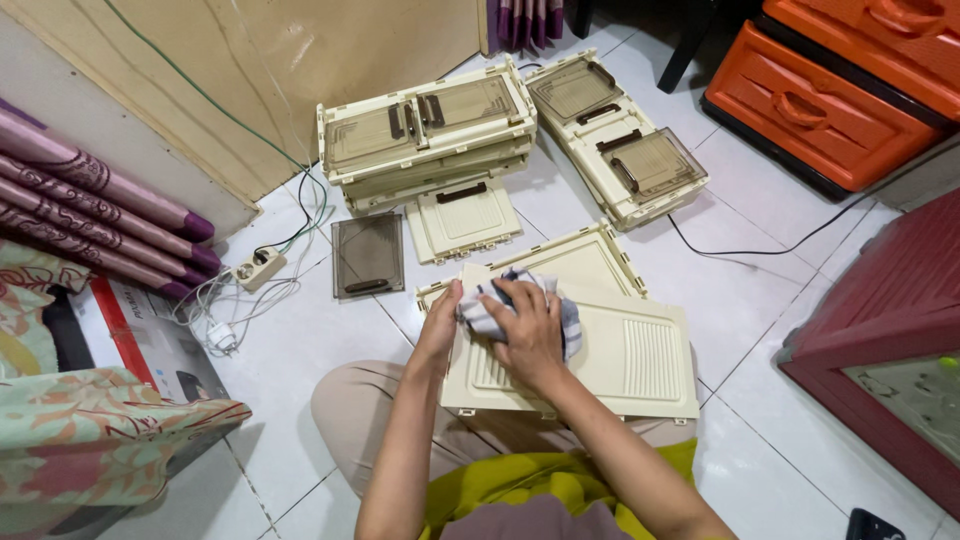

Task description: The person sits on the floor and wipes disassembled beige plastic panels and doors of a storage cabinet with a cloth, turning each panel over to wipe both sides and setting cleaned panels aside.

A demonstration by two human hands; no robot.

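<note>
On the white tiled floor point(300, 350), against the seated person's knees, lies a cream plastic panel point(620, 360) with a ribbed patch, flat so its face is open to wiping. The right hand point(528, 335) presses a striped cloth point(500, 300) onto it, fingers spread over the bunched fabric, while the left hand point(440, 320) grips the panel's upper edge (probably steadying it). Stacked folded crates point(425, 135) sit beyond

Matt cream plastic panel point(620, 350); soft checked cloth point(520, 305); glossy floor tiles point(760, 290).
</note>
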